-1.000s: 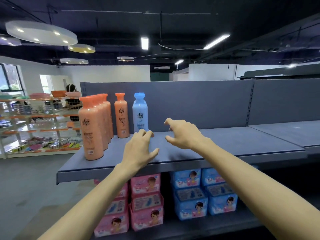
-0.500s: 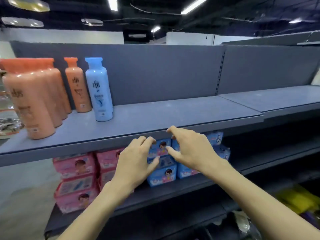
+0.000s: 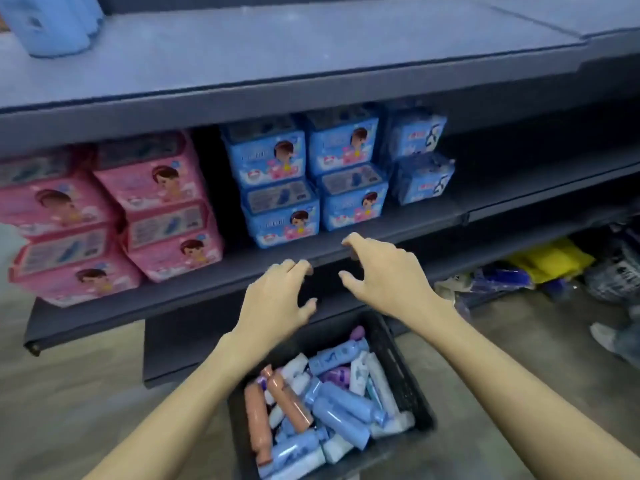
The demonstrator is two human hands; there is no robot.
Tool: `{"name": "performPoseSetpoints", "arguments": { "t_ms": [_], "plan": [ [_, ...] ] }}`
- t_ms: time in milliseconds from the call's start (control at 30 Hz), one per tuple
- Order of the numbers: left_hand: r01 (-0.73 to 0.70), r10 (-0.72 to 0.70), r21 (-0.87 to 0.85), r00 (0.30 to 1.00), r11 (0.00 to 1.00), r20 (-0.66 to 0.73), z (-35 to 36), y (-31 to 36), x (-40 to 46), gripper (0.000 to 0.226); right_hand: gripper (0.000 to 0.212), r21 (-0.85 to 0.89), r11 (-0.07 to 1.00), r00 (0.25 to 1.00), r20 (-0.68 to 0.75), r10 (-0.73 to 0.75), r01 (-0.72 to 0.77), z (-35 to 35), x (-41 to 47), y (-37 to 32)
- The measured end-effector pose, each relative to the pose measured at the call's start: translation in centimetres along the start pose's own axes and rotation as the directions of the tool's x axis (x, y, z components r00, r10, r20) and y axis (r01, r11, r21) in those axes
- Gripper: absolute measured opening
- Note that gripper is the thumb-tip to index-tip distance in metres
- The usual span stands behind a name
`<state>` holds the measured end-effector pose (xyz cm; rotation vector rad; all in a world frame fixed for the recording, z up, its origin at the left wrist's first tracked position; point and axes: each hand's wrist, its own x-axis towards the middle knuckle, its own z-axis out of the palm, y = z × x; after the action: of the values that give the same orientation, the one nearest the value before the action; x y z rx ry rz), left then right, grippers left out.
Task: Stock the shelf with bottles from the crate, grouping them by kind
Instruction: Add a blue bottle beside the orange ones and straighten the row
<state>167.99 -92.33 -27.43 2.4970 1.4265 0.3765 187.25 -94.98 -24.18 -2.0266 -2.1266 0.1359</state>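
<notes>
Bottles lie jumbled in a black crate on the grey floor, right against the foot of the shelf unit. We see mostly pale blue ones, two orange ones along the crate's left side, several white ones and a purple one toward the far edge, all on their sides and touching one another.

Above the crate we look at a dark grey shelf, its top board bare across the middle, with the base of a blue bottle standing at its far left corner. On the board below, pink packs are stacked toward the left end and blue packs just beside them near the middle. Further right, under the lowest board, loose yellow and blue bags lie on the floor.

We hold both hands over the crate, apart from the bottles. Our left hand hovers with fingers loosely bent, grasping nothing. Our right hand is spread with fingers slightly curved, also holding nothing, near the front edge of the middle board.
</notes>
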Motion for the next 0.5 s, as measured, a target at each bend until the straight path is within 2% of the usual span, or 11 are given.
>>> {"name": "performPoseSetpoints", "arguments": {
  "t_ms": [200, 333, 500],
  "plan": [
    [0.076, -0.081, 0.031, 0.970, 0.997, 0.227, 9.4, -1.4, -2.8, 0.042, 0.044, 0.074, 0.979, 0.950, 0.267, 0.163, -0.189, 10.4, -2.8, 4.3],
    [0.141, -0.140, 0.025, 0.912, 0.990, 0.387, 15.7, -2.5, -5.5, 0.039, 0.045, 0.070, 0.950, 0.852, 0.467, 0.238, -0.304, 17.7, -5.5, 6.7],
    [0.241, -0.193, -0.012, 0.802, 0.970, 0.566, 24.3, -4.3, -8.4, 0.036, 0.042, 0.027, 0.904, 0.697, 0.647, 0.309, -0.426, 27.3, -8.7, 9.0]
  ]
}}
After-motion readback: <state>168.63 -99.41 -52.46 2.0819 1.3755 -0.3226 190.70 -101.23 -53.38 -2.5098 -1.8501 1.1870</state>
